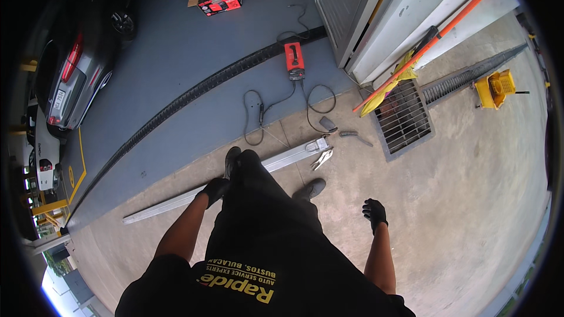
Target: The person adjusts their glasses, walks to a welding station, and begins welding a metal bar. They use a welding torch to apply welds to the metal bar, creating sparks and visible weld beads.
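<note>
Standing near metal bar (pixel 294 154), hands (pixel 375 214) gloved

Blue-painted floor (pixel 170 53) spreads toward ten o'clock, bare concrete (pixel 458 211) toward four; a grey slatted panel (pixel 348 6) stands at one, a white wall (pixel 435 0) nearer two; daylight (pixel 51 292) brightens eight o'clock.

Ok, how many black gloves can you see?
2: one black glove on the left hand, beside the leg; another on the right hand, out to the side.

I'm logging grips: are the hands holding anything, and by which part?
No held thing is visible: the left hand is near the leg; the right hand hangs away from the body, fingers curled.
</note>
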`<state>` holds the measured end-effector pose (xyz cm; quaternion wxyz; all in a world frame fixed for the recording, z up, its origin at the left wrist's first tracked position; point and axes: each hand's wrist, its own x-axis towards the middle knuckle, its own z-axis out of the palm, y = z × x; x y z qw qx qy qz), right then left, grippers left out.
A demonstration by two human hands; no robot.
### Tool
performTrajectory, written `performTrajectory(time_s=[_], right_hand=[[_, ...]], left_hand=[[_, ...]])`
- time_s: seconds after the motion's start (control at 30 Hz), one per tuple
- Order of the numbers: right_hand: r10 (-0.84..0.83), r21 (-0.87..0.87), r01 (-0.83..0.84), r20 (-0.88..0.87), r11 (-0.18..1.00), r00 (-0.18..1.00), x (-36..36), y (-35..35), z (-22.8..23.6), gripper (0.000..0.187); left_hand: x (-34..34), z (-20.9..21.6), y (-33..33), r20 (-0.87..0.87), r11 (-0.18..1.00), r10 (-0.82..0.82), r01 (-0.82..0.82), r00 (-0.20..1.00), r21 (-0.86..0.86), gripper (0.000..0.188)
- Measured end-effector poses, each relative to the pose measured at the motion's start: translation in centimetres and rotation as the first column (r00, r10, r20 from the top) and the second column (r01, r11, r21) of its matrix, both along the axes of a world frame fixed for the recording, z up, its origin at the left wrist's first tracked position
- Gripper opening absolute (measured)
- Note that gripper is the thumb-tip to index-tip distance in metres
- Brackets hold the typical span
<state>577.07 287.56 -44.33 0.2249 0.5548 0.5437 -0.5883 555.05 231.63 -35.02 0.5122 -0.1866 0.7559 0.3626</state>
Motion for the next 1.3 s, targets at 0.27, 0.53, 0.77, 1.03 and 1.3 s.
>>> performTrajectory(time_s=[0.27, 0.53, 0.77, 1.03, 1.3], right_hand=[[0.205, 0.001, -0.205, -0.01, 0.979, 0.979, -15.6, -13.4, -4.9, 0.026], [0.279, -0.078, -0.292, -0.141, 0.953, 0.95, -45.1, -27.1, -1.4, 0.047], [0.277, 0.128, -0.256, -0.186, 0.958, 0.943, -59.2, -26.7, 0.6, 0.028], [0.257, -0.221, -0.186, 0.355, 0.957, 0.899, -68.7, -25.6, -10.4, 0.035], [0.772, 0.499, -0.675, 0.016, 0.544, 0.635, -101.7, -18.1, -23.8, 0.024]], left_hand=[[-11.8, -2.5, -9.2, 0.349, 0.968, -0.223, 0.163, 0.91, 0.193, 0.037], [-32.7, -4.6, -24.9, 0.231, 0.938, -0.342, 0.345, 0.911, 0.028, 0.032], [-60.8, -2.3, -29.9, -0.159, 0.993, 0.086, -0.097, 0.983, -0.062, 0.035], [-86.1, -3.8, -11.8, -0.299, 0.931, -0.22, 0.292, 0.928, 0.219, 0.036], [-105.8, -8.2, 3.4, -0.263, 0.594, -0.727, 0.773, 0.634, 0.224, 0.042]])
